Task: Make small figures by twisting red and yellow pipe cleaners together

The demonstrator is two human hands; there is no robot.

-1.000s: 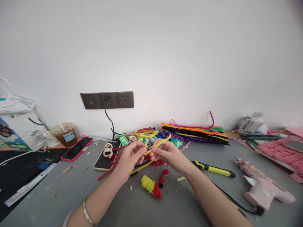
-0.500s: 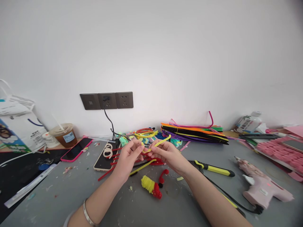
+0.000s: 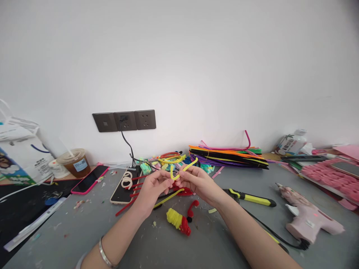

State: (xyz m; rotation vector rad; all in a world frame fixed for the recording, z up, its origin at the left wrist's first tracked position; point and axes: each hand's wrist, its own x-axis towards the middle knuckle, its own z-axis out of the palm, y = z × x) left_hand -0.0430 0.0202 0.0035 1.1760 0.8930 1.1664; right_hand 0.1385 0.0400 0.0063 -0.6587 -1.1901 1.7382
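Between my two hands is a bent yellow pipe cleaner, raised above the desk. The fingers of my left hand pinch it near its lower bend, where a short end stands up. My right hand grips it between thumb and forefinger, and its longer end slants up to the right. Below my hands lies a coiled yellow and red pipe-cleaner piece. Beside that is a small curved red piece with a black end. Red pipe cleaners lie partly hidden behind my left hand.
A bundle of coloured pipe cleaners lies against the wall. To the right are yellow-black pliers and a pink glue gun with its cord. At left stand a drink cup, a pink-cased phone and another phone.
The short end of the yellow pipe cleaner now stands up beside my left fingers, making a clear bend. My hands stay close together, and the view has shifted slightly.
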